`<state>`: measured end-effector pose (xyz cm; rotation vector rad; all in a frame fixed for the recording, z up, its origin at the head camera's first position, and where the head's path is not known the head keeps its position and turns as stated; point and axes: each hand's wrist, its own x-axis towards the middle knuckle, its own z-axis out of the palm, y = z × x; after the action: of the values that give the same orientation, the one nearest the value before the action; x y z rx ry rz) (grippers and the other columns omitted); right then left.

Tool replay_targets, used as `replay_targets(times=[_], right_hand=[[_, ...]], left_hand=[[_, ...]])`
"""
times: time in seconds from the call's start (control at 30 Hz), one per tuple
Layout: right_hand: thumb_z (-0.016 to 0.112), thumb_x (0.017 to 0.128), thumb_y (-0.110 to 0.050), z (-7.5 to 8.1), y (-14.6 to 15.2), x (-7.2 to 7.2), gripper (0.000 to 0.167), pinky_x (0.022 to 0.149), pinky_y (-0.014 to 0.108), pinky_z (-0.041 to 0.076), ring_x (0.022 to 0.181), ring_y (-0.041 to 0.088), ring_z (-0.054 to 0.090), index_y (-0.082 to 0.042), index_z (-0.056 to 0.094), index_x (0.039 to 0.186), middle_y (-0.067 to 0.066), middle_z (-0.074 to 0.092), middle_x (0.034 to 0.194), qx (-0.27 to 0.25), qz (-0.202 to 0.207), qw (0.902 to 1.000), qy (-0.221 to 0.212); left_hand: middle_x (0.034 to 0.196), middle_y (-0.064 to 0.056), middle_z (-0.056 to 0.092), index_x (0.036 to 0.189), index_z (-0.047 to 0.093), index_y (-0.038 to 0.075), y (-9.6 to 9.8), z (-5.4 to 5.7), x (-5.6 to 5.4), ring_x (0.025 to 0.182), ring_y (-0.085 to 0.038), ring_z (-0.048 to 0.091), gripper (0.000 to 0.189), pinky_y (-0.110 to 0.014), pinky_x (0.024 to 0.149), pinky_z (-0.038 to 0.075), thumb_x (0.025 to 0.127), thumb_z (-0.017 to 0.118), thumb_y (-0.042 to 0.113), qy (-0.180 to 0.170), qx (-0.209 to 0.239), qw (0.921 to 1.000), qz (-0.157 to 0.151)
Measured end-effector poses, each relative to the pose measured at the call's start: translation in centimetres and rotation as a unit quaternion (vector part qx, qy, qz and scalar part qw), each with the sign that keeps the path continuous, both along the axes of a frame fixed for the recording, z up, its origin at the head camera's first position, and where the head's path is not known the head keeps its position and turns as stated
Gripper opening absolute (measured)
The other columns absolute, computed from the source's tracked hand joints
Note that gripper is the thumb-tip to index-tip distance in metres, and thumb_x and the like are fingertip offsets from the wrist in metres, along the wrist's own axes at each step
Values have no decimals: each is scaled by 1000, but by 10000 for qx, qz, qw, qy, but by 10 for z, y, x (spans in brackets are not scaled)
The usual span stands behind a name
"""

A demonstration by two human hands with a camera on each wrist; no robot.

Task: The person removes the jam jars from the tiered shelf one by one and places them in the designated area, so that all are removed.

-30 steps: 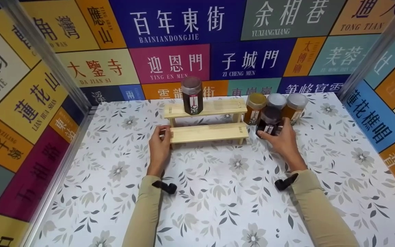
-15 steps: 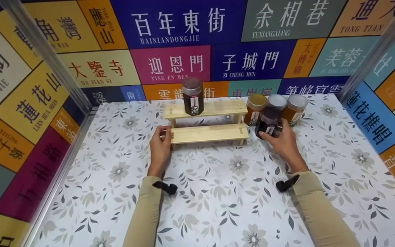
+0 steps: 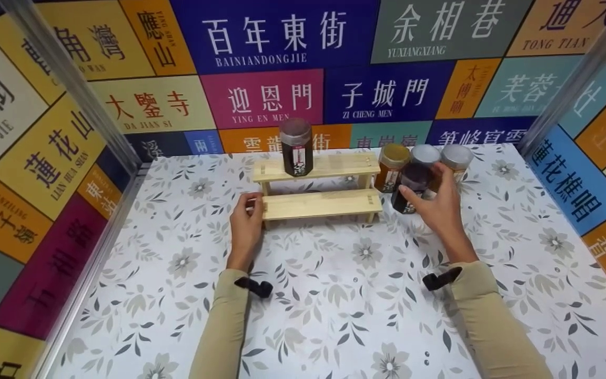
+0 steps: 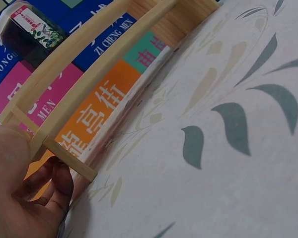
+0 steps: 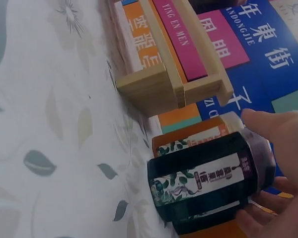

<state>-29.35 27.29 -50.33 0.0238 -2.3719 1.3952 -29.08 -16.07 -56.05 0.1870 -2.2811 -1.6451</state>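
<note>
A two-step wooden display rack [image 3: 324, 204] stands on the table. My left hand [image 3: 246, 226] holds the left end of its lower step, with curled fingers beside the leg in the left wrist view. Right of the rack, a dark jar [image 5: 203, 173] with a white label stands upright on the table. My right hand [image 3: 442, 210] grips this jar at its lid, thumb on one side and fingers on the other. Another dark jar [image 3: 297, 150] stands on the upper step, toward its left end.
Behind the gripped jar stand an amber jar with a yellowish lid [image 3: 393, 166] and two jars with pale lids, one in the middle [image 3: 425, 154] and one at the right [image 3: 456, 155]. A floral cloth [image 3: 345, 305] covers the table. Printed walls [image 3: 271, 95] enclose the back and sides.
My right hand has shifted up from the dark jar's body to its lid. The left hand and the rack stay in place.
</note>
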Motion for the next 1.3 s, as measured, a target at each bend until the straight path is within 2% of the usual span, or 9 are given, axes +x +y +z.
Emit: replay_targets(times=[0.2, 0.37, 0.43, 0.67, 0.8, 0.93, 1.03, 1.13, 1.3], right_hand=[[88, 92, -26, 10, -21, 3, 79, 120, 52, 46, 142, 35, 54, -4, 47, 156, 21, 55, 153, 150, -300, 9950, 937], [86, 95, -22, 16, -51, 7, 68, 121, 52, 43, 140, 32, 56, -4, 54, 152, 16, 61, 148, 36, 90, 9902, 1393], [85, 96, -19, 17, -65, 7, 65, 121, 54, 44, 141, 31, 57, -4, 54, 151, 15, 62, 148, -119, 365, 9900, 1357], [86, 95, -15, 13, -114, 5, 67, 122, 55, 44, 143, 29, 56, -2, 52, 152, 19, 61, 151, -508, 1170, 9868, 1002], [86, 95, -12, 15, -138, -3, 67, 120, 56, 46, 142, 30, 57, -3, 52, 152, 20, 61, 150, -716, 1482, 9823, 896], [85, 95, -15, 23, -160, -11, 67, 120, 55, 47, 141, 28, 57, -11, 52, 153, 22, 60, 150, -1076, 1779, 9752, 765], [84, 96, -16, 29, -176, -16, 68, 120, 52, 48, 144, 28, 55, -10, 50, 155, 20, 57, 153, -1219, 2013, 9694, 700], [83, 97, -16, 32, -190, -22, 72, 121, 51, 48, 147, 32, 53, -6, 46, 157, 17, 54, 156, -1226, 2143, 9669, 637], [84, 96, -18, 30, -207, -31, 84, 124, 50, 44, 151, 34, 49, -7, 35, 163, 17, 45, 165, -1132, 2062, 9712, 380]], left_hand=[[122, -10, 73, 130, 69, 16, 0, 0, -1, 99, -23, 71, 26, -32, 77, 59, 113, 58, 32, -71, -25, 10000, -34], [122, -10, 73, 130, 70, 14, -2, 0, -3, 102, -23, 71, 26, -33, 82, 59, 113, 59, 31, 12, -39, 10000, -23], [121, -10, 73, 129, 70, 13, -3, 0, -4, 102, -22, 70, 25, -31, 82, 58, 113, 59, 29, 66, -40, 10000, -9], [116, -11, 73, 127, 71, 14, -3, -3, -4, 90, -22, 70, 24, -27, 65, 57, 111, 64, 30, 107, 102, 9999, -71], [115, -11, 74, 125, 73, 14, -3, -3, -4, 93, -21, 70, 23, -25, 66, 57, 110, 66, 30, 126, 117, 9999, -3], [113, -9, 75, 123, 77, 17, -6, -2, -2, 92, -22, 70, 21, -26, 66, 57, 108, 69, 31, 108, 147, 9998, 19], [113, -8, 76, 122, 79, 19, -7, 0, -1, 92, -22, 71, 21, -26, 66, 58, 107, 71, 31, 79, 176, 9998, 40], [112, -8, 77, 122, 80, 20, -8, 1, 0, 94, -22, 72, 21, -26, 67, 58, 106, 73, 32, 44, 178, 9998, 88], [111, -8, 77, 121, 80, 20, -9, 2, -2, 94, -22, 72, 21, -26, 68, 57, 106, 73, 33, -16, 169, 9998, 127]])
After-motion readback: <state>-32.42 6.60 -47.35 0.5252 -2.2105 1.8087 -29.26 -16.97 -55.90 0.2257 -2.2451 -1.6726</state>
